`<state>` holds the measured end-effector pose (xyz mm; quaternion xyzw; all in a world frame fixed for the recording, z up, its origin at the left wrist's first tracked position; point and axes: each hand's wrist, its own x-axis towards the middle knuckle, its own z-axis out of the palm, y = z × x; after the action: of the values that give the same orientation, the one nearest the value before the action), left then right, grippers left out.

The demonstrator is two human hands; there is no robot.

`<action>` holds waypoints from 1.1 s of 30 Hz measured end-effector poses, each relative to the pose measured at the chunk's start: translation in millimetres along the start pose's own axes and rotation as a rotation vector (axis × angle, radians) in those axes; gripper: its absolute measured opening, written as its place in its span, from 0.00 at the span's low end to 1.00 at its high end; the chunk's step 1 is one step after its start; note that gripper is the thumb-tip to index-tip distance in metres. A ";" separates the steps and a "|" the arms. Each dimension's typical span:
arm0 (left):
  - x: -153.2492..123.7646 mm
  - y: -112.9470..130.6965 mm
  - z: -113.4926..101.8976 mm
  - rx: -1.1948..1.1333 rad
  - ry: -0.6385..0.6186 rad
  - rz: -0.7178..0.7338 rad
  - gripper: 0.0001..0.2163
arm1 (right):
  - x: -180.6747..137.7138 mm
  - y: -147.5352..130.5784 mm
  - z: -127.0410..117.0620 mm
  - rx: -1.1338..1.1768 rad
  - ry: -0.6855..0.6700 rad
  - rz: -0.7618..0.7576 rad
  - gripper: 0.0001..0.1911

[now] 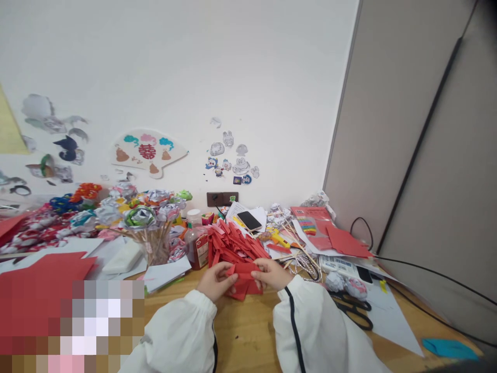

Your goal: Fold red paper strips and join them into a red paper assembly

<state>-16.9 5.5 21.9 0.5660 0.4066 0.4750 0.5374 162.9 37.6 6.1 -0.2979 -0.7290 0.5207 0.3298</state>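
Note:
Between my two hands is a piece of red paper (245,270), held by its left and right sides above the wooden table. My left hand (216,280) pinches its left edge with thumb and fingers. On the opposite side my right hand (273,273) grips the right edge the same way. Other red paper shows just below the held piece; whether it is joined to it I cannot tell. Right behind my hands lies a heap of red paper strips (233,243).
A phone (249,220) rests on papers behind the heap. Left stand a bottle (196,243) and a cup of sticks with paper flowers (153,243). Black-handled scissors (355,311) lie by my right sleeve, near a yellow glue gun (281,239). Cables cross the right side.

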 end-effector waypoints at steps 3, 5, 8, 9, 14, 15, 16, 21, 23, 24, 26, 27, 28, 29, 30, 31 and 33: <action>0.5 -1.8 -0.6 -0.010 -0.020 -0.002 0.15 | 0.1 0.6 -2.0 0.030 -0.023 -0.010 0.15; 1.9 -3.5 -3.1 -0.017 -0.025 -0.012 0.16 | -0.3 -0.3 -2.4 0.061 -0.056 -0.008 0.15; 3.6 -4.6 -7.0 -0.041 -0.023 -0.041 0.18 | -1.3 -3.9 -2.6 0.116 -0.092 0.008 0.16; 3.7 -4.1 -7.8 -0.050 -0.022 -0.051 0.18 | -1.6 -5.2 -2.8 0.131 -0.085 0.011 0.17; 1.3 3.1 -8.4 -0.097 -0.014 -0.091 0.19 | -2.1 -7.6 -2.6 0.206 -0.015 -0.026 0.18; 0.7 4.4 -8.4 -0.112 -0.003 -0.086 0.19 | -2.0 -7.7 -2.0 0.223 -0.005 -0.050 0.18; 0.3 5.3 -8.5 -0.125 0.008 -0.077 0.18 | -1.8 -7.9 -1.1 0.236 0.008 -0.074 0.18; 0.4 5.3 -8.7 -0.150 0.022 -0.068 0.16 | -2.1 -8.8 4.2 0.227 0.112 -0.135 0.13; 0.7 4.8 -7.2 -0.159 0.014 -0.089 0.16 | -2.5 -7.6 5.2 0.193 0.134 -0.147 0.12; 0.7 4.7 -6.0 -0.165 0.014 -0.102 0.15 | -2.7 -6.8 5.5 0.167 0.140 -0.152 0.11; 0.6 4.7 -3.2 -0.157 0.021 -0.127 0.15 | -2.9 -5.3 5.4 0.103 0.152 -0.167 0.10; 0.5 4.7 -1.9 -0.141 0.027 -0.135 0.15 | -3.1 -5.0 5.3 0.067 0.159 -0.176 0.09; 0.2 4.8 -0.7 -0.122 0.032 -0.141 0.15 | -3.3 -5.1 5.2 0.031 0.166 -0.185 0.09; -0.1 4.9 0.2 -0.105 0.033 -0.144 0.16 | -3.6 -5.9 5.1 -0.007 0.171 -0.195 0.08; -0.4 5.1 0.9 -0.091 0.028 -0.146 0.16 | -4.1 -7.2 5.2 -0.043 0.175 -0.205 0.08; -0.9 5.4 1.5 -0.083 0.020 -0.146 0.17 | -4.8 -8.9 5.3 -0.077 0.175 -0.215 0.08; -2.2 6.1 2.4 -0.067 0.001 -0.144 0.18 | -6.6 -13.2 6.3 -0.127 0.166 -0.246 0.09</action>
<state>-15.3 2.3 27.8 0.5166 0.4303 0.4489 0.5886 160.7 25.3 16.0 -0.2689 -0.7616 0.4027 0.4307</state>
